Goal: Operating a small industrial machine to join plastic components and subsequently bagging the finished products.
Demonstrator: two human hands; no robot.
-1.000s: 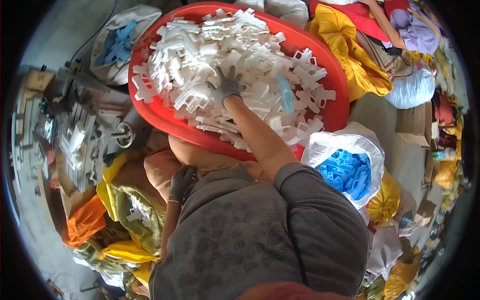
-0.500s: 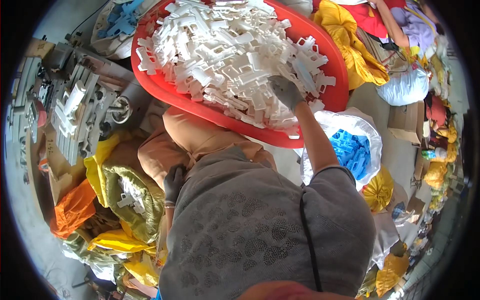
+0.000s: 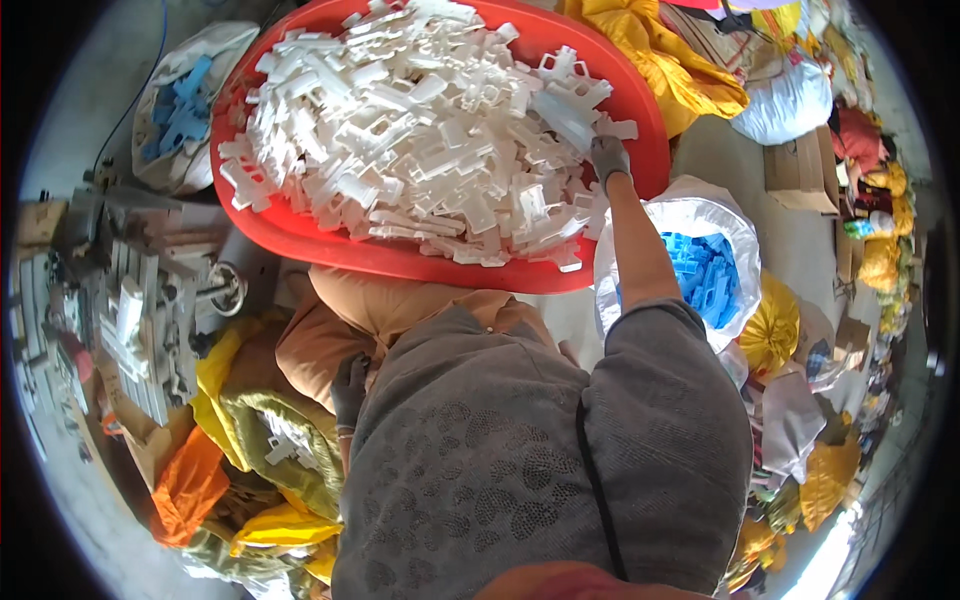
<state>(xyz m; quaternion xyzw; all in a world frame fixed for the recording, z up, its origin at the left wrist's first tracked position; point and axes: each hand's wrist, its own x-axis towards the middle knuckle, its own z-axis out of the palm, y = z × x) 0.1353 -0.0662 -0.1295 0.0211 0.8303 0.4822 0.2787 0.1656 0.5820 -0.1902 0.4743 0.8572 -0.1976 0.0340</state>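
A red oval tub in front of me is heaped with white plastic toy-pistol parts. My right hand, in a grey glove, is at the tub's right side among the parts, next to a pale blue flat piece. Its fingers look curled; whatever they may hold is hidden. Beside my thigh lies my gloved left hand, fingers loosely extended and holding nothing visible. Under my right forearm stands a white sack with blue plastic toy-pistol parts inside.
At the upper left, another sack holds blue parts. Metal machinery with a handwheel stands at left. An olive sack with white parts sits by my left side. Yellow cloth, a cardboard box and several bags line the right.
My right hand has moved from the heap's middle right to the tub's right side. The whole view has shifted slightly. My left hand stays by my thigh.
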